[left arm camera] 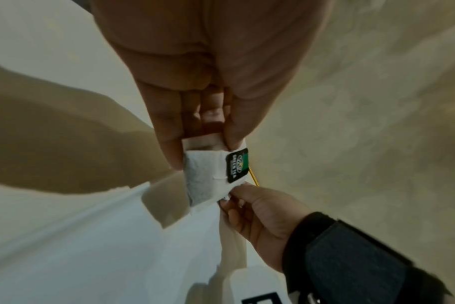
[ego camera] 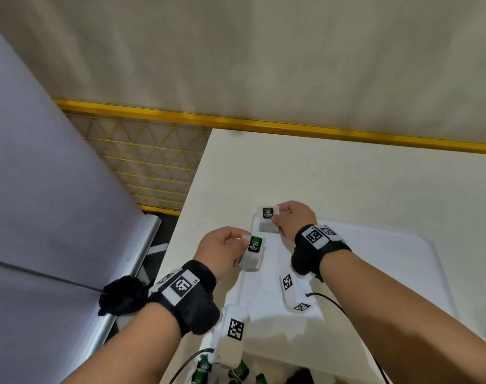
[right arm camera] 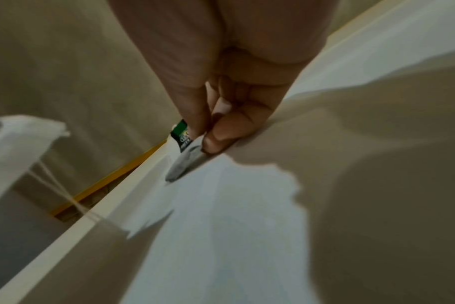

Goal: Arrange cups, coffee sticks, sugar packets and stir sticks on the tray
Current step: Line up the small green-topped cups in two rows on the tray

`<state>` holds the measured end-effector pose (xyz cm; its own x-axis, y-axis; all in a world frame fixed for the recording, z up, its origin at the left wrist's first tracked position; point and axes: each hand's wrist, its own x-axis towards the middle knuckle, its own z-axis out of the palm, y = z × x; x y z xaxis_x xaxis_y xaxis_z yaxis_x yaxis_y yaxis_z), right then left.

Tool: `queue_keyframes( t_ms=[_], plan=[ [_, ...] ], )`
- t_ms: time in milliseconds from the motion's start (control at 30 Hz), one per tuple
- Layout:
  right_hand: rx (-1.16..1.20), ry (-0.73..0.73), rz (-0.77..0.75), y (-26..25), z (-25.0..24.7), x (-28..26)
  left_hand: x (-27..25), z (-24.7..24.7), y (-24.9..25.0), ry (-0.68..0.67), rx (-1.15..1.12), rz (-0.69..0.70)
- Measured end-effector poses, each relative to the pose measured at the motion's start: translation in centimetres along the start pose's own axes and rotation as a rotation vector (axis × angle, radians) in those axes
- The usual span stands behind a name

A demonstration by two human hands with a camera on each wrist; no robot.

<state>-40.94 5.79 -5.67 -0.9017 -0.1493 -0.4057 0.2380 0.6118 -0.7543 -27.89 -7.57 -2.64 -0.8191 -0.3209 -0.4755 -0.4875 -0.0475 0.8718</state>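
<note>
Hands each pinch a tea bag: left grip holds one above the tray; right grip presses another at its far corner.

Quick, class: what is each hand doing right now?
Left hand: pinching a tea bag.
Right hand: pinching another tea bag at the tray corner.
</note>
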Motion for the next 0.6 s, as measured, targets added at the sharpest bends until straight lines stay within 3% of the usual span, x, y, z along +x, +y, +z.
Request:
queue_keyframes(
  t_ms=[433,600],
  plan=[
    [-0.017,0.072,-0.083,0.5,-1.1,-1.7,2.8,1.4,0.6,0.007,0.035,0.011],
    [0.252,-0.212,-0.004,0.1,-1.4,-4.3,3.1,2.4,1.0,0.043,0.011,0.015]
  ],
)
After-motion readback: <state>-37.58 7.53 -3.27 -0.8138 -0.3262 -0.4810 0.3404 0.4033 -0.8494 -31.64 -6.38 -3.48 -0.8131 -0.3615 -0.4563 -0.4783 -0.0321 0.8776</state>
